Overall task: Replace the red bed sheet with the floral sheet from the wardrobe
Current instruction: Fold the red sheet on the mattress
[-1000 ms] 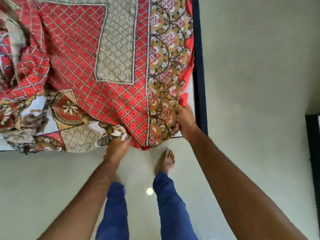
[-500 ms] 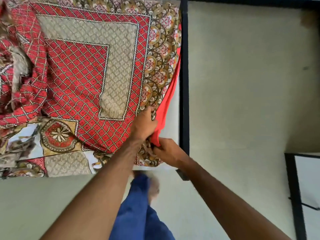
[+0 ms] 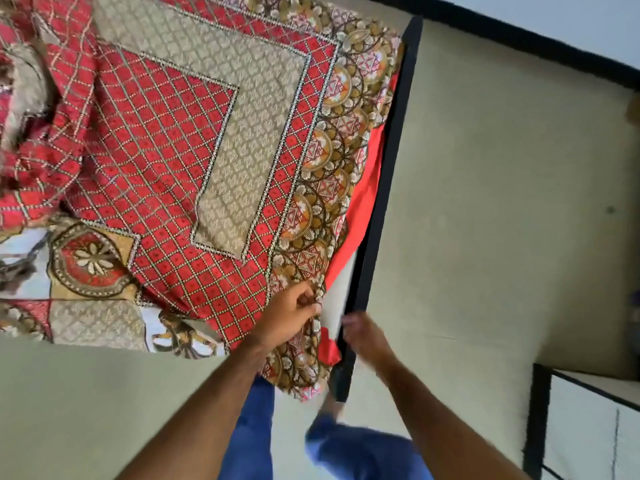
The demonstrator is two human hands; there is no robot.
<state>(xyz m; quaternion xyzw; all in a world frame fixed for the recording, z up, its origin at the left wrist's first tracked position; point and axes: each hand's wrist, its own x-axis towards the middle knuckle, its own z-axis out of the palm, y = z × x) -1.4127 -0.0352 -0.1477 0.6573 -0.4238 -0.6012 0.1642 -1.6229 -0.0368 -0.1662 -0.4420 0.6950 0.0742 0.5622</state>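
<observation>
Alongside, black bed frame (image 3: 381, 188), grey floor (image 3: 485, 202).

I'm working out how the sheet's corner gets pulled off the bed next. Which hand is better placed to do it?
Probably the left hand: it already pinches the red patterned sheet at the corner. The right hand is blurred beside the black bed frame, apparently holding no cloth.

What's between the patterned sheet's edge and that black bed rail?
In the head view, a strip of plain red sheet shows between the patterned sheet and the black rail.
</observation>
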